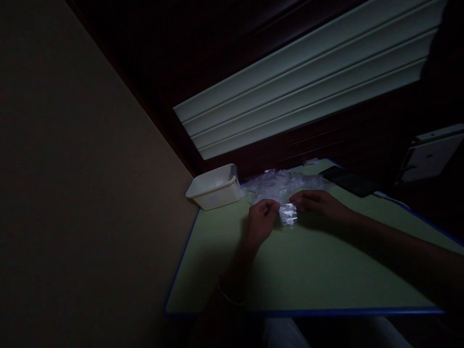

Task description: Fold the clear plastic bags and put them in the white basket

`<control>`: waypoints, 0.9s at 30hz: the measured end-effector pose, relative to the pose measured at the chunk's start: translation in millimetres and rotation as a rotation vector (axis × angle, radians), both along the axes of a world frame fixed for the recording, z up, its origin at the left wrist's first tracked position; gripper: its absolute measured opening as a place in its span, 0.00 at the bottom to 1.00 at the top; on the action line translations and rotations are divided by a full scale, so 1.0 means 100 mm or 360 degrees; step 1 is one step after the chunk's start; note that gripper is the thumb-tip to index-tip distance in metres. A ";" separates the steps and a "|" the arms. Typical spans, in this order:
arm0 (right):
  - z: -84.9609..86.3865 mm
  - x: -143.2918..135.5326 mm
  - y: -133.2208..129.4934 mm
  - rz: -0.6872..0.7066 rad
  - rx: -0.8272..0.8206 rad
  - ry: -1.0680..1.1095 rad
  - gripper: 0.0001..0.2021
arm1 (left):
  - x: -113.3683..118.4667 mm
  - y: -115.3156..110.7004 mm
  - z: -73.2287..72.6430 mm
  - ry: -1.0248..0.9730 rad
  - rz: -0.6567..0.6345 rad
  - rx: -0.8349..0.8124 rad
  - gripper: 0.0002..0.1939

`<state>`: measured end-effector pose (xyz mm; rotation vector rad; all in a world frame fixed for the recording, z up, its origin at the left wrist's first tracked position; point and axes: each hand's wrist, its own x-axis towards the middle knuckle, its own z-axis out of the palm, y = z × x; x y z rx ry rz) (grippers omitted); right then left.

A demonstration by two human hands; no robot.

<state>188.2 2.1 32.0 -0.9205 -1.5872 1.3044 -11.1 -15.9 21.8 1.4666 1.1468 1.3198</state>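
Observation:
A small clear plastic bag (289, 215) hangs between my two hands over the table. My left hand (261, 220) pinches its upper left corner between thumb and fingers. At the upper right corner, my right hand (314, 203) is closed on the same bag. The bag catches the light; whether anything lies inside it I cannot tell. Just beyond my hands spreads a loose heap of clear plastic bags (275, 182).
A white plastic bin (213, 189) stands at the table's back left, by the wall. A dark flat device (348, 181) lies at the back right, near a white cable (393, 198). The pale green table (326, 275) has a blue edge. The room is dim.

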 end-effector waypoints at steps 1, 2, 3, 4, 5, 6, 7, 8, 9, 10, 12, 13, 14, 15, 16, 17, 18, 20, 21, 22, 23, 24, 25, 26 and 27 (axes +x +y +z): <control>-0.01 -0.01 -0.01 0.0024 -0.0056 0.0012 0.20 | 0.00 0.00 -0.01 0.0002 0.0001 0.0000 0.13; -0.03 -0.02 -0.02 0.0059 -0.0116 0.0024 0.20 | 0.00 0.00 -0.01 0.0004 0.0001 0.0002 0.13; -0.05 -0.04 -0.03 0.0093 -0.0169 0.0036 0.20 | 0.01 0.00 -0.02 0.0006 0.0000 0.0006 0.12; -0.06 -0.05 -0.04 0.0129 -0.0206 0.0043 0.19 | 0.01 0.01 -0.03 0.0009 -0.0005 0.0012 0.12; -0.08 -0.06 -0.04 0.0153 -0.0228 0.0044 0.18 | 0.01 0.01 -0.04 0.0012 -0.0010 0.0012 0.12; -0.08 -0.07 -0.05 0.0162 -0.0236 0.0034 0.18 | 0.01 0.01 -0.05 0.0012 -0.0011 0.0009 0.12; -0.09 -0.07 -0.05 0.0157 -0.0237 0.0021 0.17 | 0.01 0.01 -0.05 0.0008 -0.0012 0.0004 0.13; -0.09 -0.08 -0.06 0.0139 -0.0236 0.0010 0.17 | 0.01 0.01 -0.06 0.0001 -0.0011 -0.0001 0.13; -0.08 -0.08 -0.07 0.0120 -0.0234 0.0003 0.17 | 0.01 0.02 -0.06 -0.0003 -0.0013 -0.0003 0.13; -0.07 -0.08 -0.07 0.0104 -0.0229 -0.0001 0.17 | 0.02 0.02 -0.06 -0.0006 -0.0013 0.0001 0.13; -0.06 -0.09 -0.07 0.0088 -0.0206 -0.0005 0.17 | 0.02 0.01 -0.05 -0.0018 -0.0010 0.0003 0.14; -0.06 -0.09 -0.07 0.0076 -0.0196 -0.0003 0.17 | 0.02 0.01 -0.05 -0.0032 -0.0004 -0.0004 0.15; -0.06 -0.09 -0.07 0.0061 -0.0194 -0.0002 0.17 | 0.02 0.01 -0.04 -0.0052 0.0001 -0.0018 0.15; -0.05 -0.09 -0.07 0.0045 -0.0197 0.0002 0.16 | 0.02 0.00 -0.04 -0.0076 0.0004 -0.0036 0.16; -0.05 -0.09 -0.06 0.0028 -0.0204 0.0012 0.16 | 0.03 0.00 -0.03 -0.0099 0.0001 -0.0056 0.17; -0.05 -0.09 -0.06 0.0009 -0.0212 0.0024 0.16 | 0.03 0.00 -0.03 -0.0115 -0.0010 -0.0077 0.18; -0.04 -0.09 -0.06 -0.0012 -0.0213 0.0031 0.16 | 0.03 0.00 -0.03 -0.0123 -0.0025 -0.0099 0.18; -0.03 -0.09 -0.05 -0.0050 -0.0180 0.0031 0.17 | 0.03 0.00 -0.04 -0.0116 -0.0066 -0.0147 0.18; -0.03 -0.09 -0.05 -0.0063 -0.0153 0.0028 0.17 | 0.03 0.00 -0.04 -0.0106 -0.0080 -0.0169 0.18; -0.04 -0.09 -0.05 -0.0070 -0.0127 0.0025 0.17 | 0.03 0.01 -0.05 -0.0095 -0.0087 -0.0188 0.18; -0.04 -0.09 -0.05 -0.0064 -0.0109 0.0019 0.17 | 0.03 0.01 -0.06 -0.0083 -0.0086 -0.0199 0.18; -0.05 -0.09 -0.05 -0.0057 -0.0099 0.0015 0.17 | 0.04 0.01 -0.07 -0.0064 -0.0079 -0.0200 0.17; -0.07 -0.09 -0.05 -0.0047 -0.0089 0.0010 0.17 | 0.04 0.01 -0.07 -0.0032 -0.0070 -0.0193 0.16; -0.08 -0.09 -0.04 -0.0038 -0.0065 -0.0004 0.17 | 0.04 0.00 -0.08 0.0017 -0.0058 -0.0174 0.15; -0.09 -0.08 -0.05 -0.0028 -0.0017 -0.0038 0.17 | 0.04 0.00 -0.08 0.0093 -0.0046 -0.0137 0.14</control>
